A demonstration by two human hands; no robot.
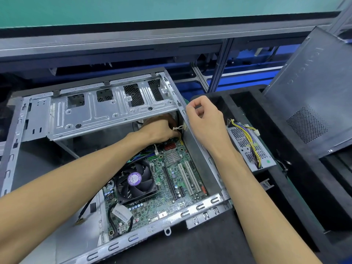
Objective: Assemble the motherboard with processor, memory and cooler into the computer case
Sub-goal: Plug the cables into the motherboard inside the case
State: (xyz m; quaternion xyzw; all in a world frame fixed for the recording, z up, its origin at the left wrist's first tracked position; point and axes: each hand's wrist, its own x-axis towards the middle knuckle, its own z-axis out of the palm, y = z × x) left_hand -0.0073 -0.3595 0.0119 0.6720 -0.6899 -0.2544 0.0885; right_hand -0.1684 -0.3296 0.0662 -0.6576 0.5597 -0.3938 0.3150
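Green motherboard with its cooler fan lay seated in the computer case, the left hand pinching a white connector at its one-o'clock corner, the right hand gripping the case wall, best pressed straight in, unforced.

Assembly workshop; conveyor line (aluminium-framed), foam trays

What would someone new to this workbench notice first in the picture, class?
The open silver metal computer case fills the middle, with the green motherboard lying inside and its black cooler fan with a purple label near the front. The left hand reaches under the drive bracket at the board's far edge, while the right hand rests curled on the case's right wall.
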